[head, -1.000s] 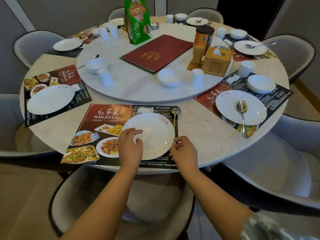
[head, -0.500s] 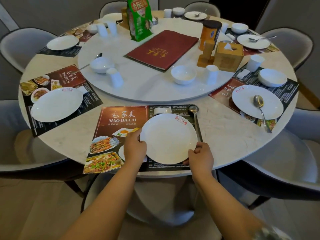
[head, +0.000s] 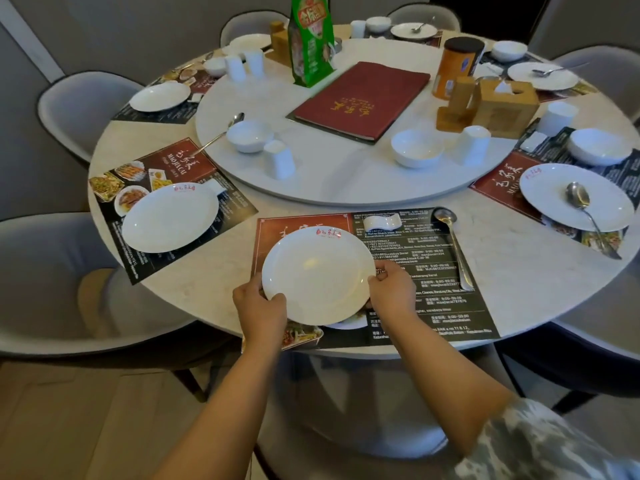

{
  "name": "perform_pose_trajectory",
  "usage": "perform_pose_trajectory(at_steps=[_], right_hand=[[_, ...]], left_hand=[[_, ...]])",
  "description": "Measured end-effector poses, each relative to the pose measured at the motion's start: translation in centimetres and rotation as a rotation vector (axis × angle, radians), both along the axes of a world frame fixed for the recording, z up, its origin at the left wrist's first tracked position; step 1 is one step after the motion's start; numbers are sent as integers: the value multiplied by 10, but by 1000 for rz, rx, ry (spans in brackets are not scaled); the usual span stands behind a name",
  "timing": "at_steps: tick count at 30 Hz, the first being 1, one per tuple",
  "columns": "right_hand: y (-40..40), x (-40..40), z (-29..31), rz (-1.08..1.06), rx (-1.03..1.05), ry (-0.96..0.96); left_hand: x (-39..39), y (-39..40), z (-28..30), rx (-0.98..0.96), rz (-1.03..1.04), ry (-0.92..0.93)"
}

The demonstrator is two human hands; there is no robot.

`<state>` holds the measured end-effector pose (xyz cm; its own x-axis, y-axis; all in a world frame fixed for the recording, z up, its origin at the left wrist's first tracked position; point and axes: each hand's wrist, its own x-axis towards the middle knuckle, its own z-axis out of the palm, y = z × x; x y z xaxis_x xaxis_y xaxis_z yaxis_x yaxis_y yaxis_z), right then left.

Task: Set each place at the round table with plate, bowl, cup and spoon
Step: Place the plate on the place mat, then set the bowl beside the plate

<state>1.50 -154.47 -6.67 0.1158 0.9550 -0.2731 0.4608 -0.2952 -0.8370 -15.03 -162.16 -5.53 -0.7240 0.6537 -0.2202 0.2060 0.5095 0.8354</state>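
A white plate (head: 317,273) with a red logo lies over the left half of the near placemat (head: 433,282). My left hand (head: 258,304) grips its near left rim. My right hand (head: 393,289) pinches its right rim. A metal spoon (head: 453,245) lies on the same mat to the right of the plate, and a small white spoon rest (head: 382,222) sits at the mat's far edge. On the turntable (head: 332,188) stand a bowl (head: 416,147) and a cup (head: 471,145), with another bowl (head: 250,135) and cup (head: 278,159) further left.
The left place has a plate (head: 169,218) on its mat. The right place has a plate (head: 575,197) with a spoon, a bowl (head: 599,146) and a cup (head: 557,118). A red menu (head: 360,98), green bag (head: 310,39), orange canister and wooden tissue box (head: 505,107) crowd the turntable. Grey chairs ring the table.
The plate has slid left across the near mat, away from the spoon. My right hand has come off the spoon's handle and onto the plate's right rim.
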Motion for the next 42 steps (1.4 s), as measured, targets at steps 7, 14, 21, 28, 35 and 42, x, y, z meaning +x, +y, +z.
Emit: perform_pose_trajectory(at_steps=[7,14,21,28,35,42], right_hand=[[1,-12,-2,16,19,-76],[2,-5,12,63,45,-121],[47,18,26,-94,73,73],[144,51,38,-214,128,202],[252,69,29,-278,81,264],[302,64,12,-285,26,386]], left_hand=[[-11,-3,-5,28,-33,8],[-4,12,4,71,-61,104],[34,79,25,154,-272,-23],[82,178,31,219,-417,-163],[112,284,27,169,-441,-199],[121,334,18,181,-467,-249]])
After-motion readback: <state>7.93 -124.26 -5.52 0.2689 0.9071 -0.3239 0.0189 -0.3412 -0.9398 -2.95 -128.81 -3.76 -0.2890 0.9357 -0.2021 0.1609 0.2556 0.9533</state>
